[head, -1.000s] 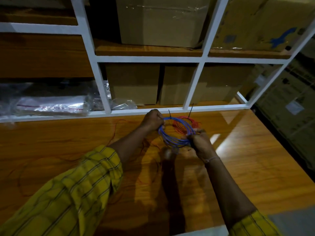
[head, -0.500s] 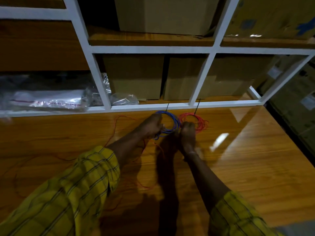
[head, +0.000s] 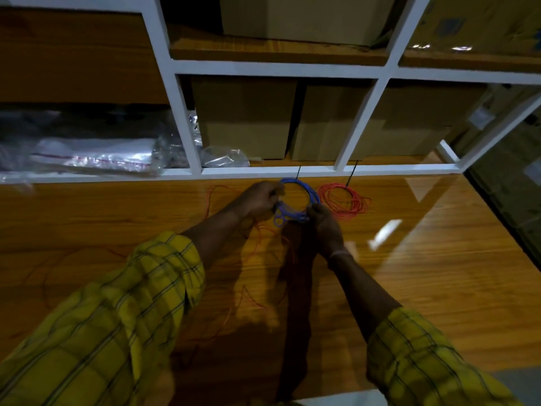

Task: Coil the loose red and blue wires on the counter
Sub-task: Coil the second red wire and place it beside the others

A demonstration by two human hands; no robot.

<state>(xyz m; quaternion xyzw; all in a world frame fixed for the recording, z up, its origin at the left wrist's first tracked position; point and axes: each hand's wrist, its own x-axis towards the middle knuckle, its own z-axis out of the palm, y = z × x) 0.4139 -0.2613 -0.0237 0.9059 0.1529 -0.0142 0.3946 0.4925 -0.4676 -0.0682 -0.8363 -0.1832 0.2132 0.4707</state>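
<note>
Looking down, I see the wooden bench [head: 409, 273] below a white shelf frame [head: 263, 170]. At its far edge my left hand [head: 259, 200] and right hand [head: 323, 227] both curl their fingers around the blue wire coil [head: 310, 193]. The red wire coil [head: 342, 200] lies just right of it, flat on the bench, with loose red wire [head: 248, 297] trailing nearer me.

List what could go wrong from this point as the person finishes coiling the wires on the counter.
1. The blue coil is held only at its near edge by the left hand and right hand; its small loops there could spring loose.
2. The red coil lies unheld beside it, so a nudge might spread its turns.
3. Loose red wire trails under the forearms on the counter and could snag or tangle.
</note>
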